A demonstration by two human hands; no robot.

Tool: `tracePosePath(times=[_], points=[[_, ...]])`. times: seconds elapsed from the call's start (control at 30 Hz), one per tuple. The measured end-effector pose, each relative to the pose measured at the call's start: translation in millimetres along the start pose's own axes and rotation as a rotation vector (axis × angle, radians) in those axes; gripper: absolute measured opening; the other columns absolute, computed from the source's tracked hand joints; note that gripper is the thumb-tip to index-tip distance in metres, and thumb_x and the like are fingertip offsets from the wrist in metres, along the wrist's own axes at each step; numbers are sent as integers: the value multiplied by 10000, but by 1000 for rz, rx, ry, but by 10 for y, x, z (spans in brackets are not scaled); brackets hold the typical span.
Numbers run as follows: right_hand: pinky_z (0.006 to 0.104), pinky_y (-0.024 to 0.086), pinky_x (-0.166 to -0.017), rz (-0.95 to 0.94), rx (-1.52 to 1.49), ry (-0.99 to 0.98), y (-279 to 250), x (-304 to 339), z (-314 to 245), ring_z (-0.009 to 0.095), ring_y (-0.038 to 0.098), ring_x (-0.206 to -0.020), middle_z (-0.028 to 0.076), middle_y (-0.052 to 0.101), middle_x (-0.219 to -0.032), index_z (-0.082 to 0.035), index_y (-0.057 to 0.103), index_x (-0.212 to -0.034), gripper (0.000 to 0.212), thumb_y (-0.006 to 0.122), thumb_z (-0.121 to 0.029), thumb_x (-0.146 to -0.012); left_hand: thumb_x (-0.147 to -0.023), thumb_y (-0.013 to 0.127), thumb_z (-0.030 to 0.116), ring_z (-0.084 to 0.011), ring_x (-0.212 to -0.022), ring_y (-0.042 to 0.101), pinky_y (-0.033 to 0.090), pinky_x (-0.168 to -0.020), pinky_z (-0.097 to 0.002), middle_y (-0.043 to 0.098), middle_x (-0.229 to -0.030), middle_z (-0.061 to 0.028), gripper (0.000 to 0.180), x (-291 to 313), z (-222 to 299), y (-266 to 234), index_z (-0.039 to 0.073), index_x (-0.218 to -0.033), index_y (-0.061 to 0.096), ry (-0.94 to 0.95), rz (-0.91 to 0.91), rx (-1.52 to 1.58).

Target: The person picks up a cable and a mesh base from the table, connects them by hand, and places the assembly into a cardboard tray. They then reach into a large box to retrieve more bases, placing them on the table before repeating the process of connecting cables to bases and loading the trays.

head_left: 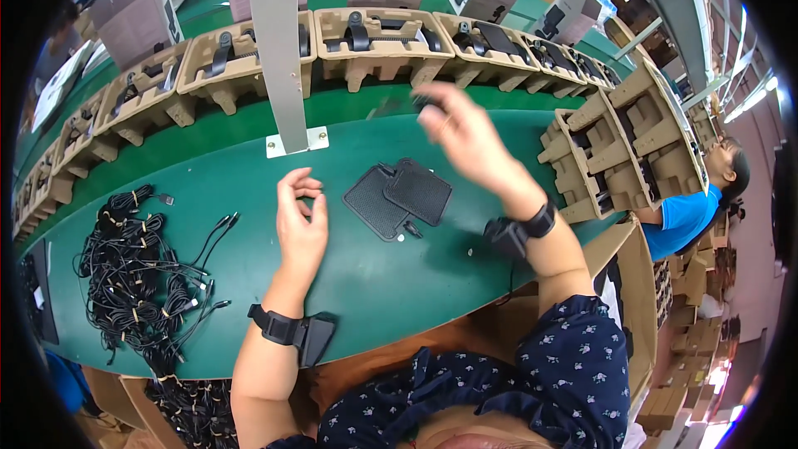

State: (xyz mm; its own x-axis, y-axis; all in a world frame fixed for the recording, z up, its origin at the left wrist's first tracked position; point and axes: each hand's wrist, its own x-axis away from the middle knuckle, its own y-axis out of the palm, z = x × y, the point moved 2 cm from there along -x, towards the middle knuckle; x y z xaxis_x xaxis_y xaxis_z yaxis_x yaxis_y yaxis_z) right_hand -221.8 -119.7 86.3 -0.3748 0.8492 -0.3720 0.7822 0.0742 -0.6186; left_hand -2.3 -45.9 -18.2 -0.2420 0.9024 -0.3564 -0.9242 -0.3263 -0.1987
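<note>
Left hand (pixel 301 220): raised on its edge above the green worktop (pixel 391 283), just left of the black mesh pads (pixel 399 197); fingers curled loosely, holding nothing, wrist strapped.
Black mesh pads: two overlapping, flat on the worktop between the hands.
Cable bundles (pixel 137 274): heaped well left of the pads.
Right hand (pixel 465 129): lifted beyond the pads, blurred; fingers pinching a small dark part (pixel 421 102).
Cardboard trays (pixel 378 41): row beyond the pads.

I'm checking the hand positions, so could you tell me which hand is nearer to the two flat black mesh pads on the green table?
Left. The left hand hovers just left of the two flat black mesh pads; the right hand is raised beyond them, toward the trays.
</note>
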Motion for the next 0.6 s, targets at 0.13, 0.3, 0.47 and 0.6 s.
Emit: tracePosePath(times=[0.13,0.3,0.47,0.6], points=[[261,420,-584,380,435,104,-658,-621,467,118,506,-627,70,548,-685,18,533,-1027,288,528,-234,-888,-796,508,-49,-96,-786,520,411,-596,-200,543,-935,-47,322,-77,-127,-11,44,-1099,452,-117,-12,-41],[421,448,-736,502,651,145,-1021,-1234,931,371,578,-870,223,613,-865,26,553,-978,433,512,-387,-852,-777,513,-62,-75,-760,514,397,-563,-187,551,-947,-37,309,-97,-145,-29,51,-1062,476,-95,3,-122],[436,470,-734,288,977,326,-1076,-1560,1304,361,596,-854,201,625,-866,1,574,-893,391,512,-382,-848,-778,518,-58,-76,-766,517,398,-561,-186,553,-947,-36,303,-126,-127,-35,48,-1059,478,-116,-1,-131],[420,488,-718,99,1154,289,-1031,-1704,1524,337,614,-844,187,637,-869,-23,592,-890,349,522,-363,-846,-791,509,-57,-74,-766,515,397,-551,-180,553,-944,-33,264,-120,-111,-48,49,-1032,495,-131,8,-141]])
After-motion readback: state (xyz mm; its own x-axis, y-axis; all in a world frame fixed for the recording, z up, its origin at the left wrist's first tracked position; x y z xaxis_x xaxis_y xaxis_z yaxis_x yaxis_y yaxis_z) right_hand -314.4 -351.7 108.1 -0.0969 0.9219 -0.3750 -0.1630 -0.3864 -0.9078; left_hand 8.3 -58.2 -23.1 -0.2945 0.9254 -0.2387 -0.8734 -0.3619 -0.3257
